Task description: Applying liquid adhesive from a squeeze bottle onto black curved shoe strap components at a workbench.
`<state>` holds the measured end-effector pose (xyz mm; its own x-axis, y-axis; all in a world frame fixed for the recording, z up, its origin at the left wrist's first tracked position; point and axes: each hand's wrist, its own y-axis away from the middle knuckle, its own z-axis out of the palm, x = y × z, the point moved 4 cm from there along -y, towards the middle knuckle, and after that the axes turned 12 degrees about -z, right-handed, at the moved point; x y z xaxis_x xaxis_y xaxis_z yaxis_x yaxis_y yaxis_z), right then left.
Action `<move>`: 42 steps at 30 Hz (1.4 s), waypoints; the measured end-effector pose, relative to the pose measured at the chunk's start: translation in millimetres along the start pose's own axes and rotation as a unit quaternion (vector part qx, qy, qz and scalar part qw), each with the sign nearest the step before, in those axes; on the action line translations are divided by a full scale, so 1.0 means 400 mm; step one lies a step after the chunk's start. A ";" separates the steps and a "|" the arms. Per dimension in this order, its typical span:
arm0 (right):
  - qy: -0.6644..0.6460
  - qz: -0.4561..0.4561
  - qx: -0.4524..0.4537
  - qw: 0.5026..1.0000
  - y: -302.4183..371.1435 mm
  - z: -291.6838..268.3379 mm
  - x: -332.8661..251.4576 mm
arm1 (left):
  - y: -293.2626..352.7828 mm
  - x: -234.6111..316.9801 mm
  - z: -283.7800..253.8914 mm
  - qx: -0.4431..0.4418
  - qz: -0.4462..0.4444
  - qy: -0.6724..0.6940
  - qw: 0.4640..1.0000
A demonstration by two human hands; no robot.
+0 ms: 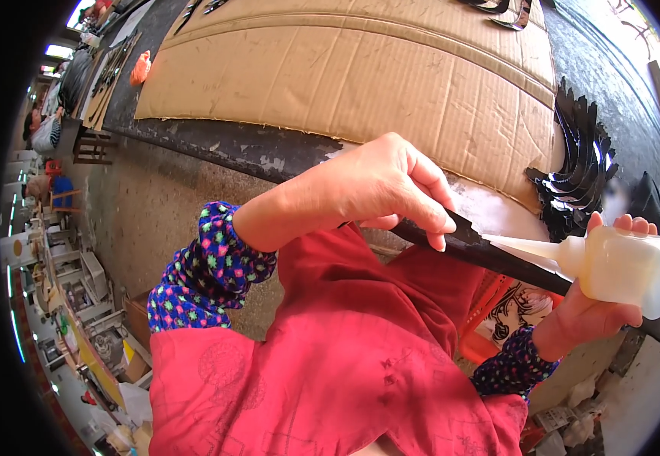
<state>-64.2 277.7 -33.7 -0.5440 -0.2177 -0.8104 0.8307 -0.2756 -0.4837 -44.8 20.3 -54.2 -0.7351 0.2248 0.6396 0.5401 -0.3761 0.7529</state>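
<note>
Left hand [375,190], centre of frame: closed, pinching a long black strip [489,254] that ran diagonally toward the lower right. Right hand [599,304], right edge: gripped a white squeeze bottle [622,262], nozzle touching the strip. Behind: cardboard sheet [360,68] on the table, stacked black curved pieces [580,171] at upper right.

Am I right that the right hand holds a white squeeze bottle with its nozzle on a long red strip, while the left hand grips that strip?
Not quite: the strip is black, not red, as the head view shows. The rest stands: the right hand holds the white squeeze bottle with its nozzle on the strip, and the left hand grips it.
</note>
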 end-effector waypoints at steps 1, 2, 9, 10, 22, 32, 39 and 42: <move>-0.018 0.001 0.002 1.000 0.000 -0.001 0.001 | 0.000 0.001 0.000 0.000 -0.001 0.001 1.000; -0.036 0.003 0.002 0.999 0.001 -0.001 0.001 | 0.000 0.000 -0.001 -0.001 -0.003 0.000 1.000; -0.192 0.033 -0.050 0.980 0.000 -0.009 0.000 | -0.011 -0.009 -0.004 -0.029 0.015 0.008 0.999; -0.275 0.039 -0.104 0.955 -0.001 0.006 0.001 | -0.012 -0.010 -0.004 -0.029 0.014 0.008 0.999; -0.356 0.047 -0.198 0.912 -0.001 0.034 -0.001 | -0.002 -0.002 0.003 -0.026 -0.020 0.011 0.999; -0.158 0.023 -0.072 0.985 0.011 0.014 -0.009 | -0.005 -0.008 0.001 -0.034 -0.008 0.020 0.999; -0.345 0.035 -0.212 0.914 0.008 0.031 -0.005 | -0.011 -0.017 -0.003 -0.045 0.001 0.030 0.999; -0.279 0.032 -0.147 0.949 0.010 0.020 -0.003 | -0.009 -0.014 -0.002 -0.042 0.000 0.032 0.999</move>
<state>-61.0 269.4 -31.9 -0.4016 -0.7090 -0.5797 0.8163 0.0097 -0.5775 -42.9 19.6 -60.7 -0.7616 0.1685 0.6258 0.5054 -0.4501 0.7362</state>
